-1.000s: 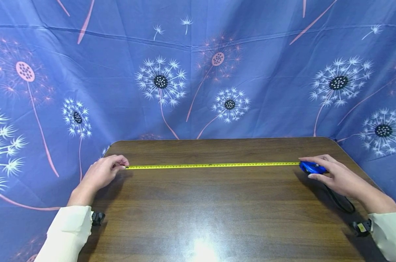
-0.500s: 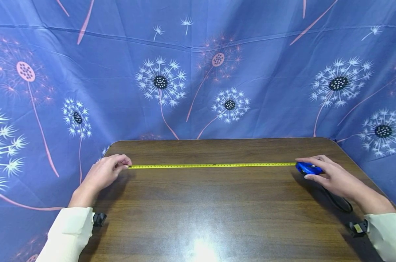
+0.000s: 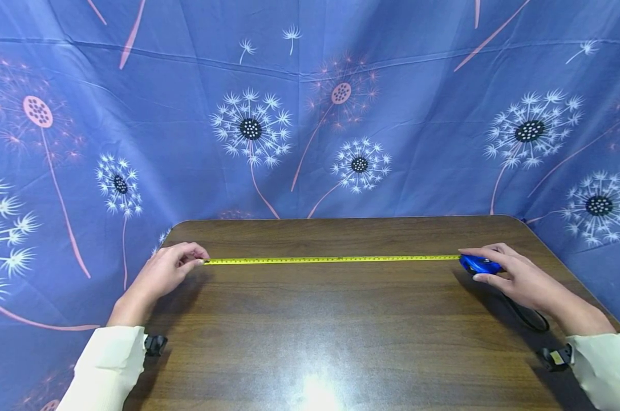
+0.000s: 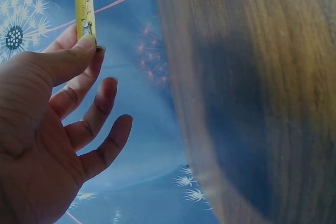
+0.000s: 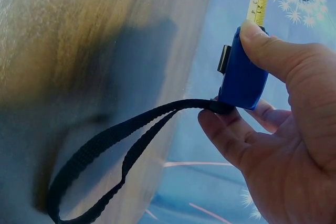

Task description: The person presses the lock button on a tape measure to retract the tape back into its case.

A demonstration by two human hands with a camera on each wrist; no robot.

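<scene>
A yellow tape measure blade (image 3: 330, 260) stretches straight between the two hands above the brown table. At its left end, my left hand (image 3: 161, 273) pinches the metal end hook (image 4: 86, 26) between thumb and forefinger, the other fingers loosely bent. My right hand (image 3: 525, 279) grips the blue tape measure case (image 5: 244, 72), thumb on the edge by the blade's mouth and fingers behind it. Close to the case the blade reads about 21 in the right wrist view. A black wrist strap (image 5: 131, 129) hangs in a loop from the case.
The wood-grain table (image 3: 310, 319) has rounded far corners and carries shadows of both hands. Behind it hangs a blue cloth (image 3: 417, 114) printed with dandelions. A small black camera sits at each cuff, one by the left sleeve (image 3: 109, 359).
Both hands have drawn slightly toward each other, the left hand rightward and the right hand leftward. The exposed length of yellow blade has become a little shorter.
</scene>
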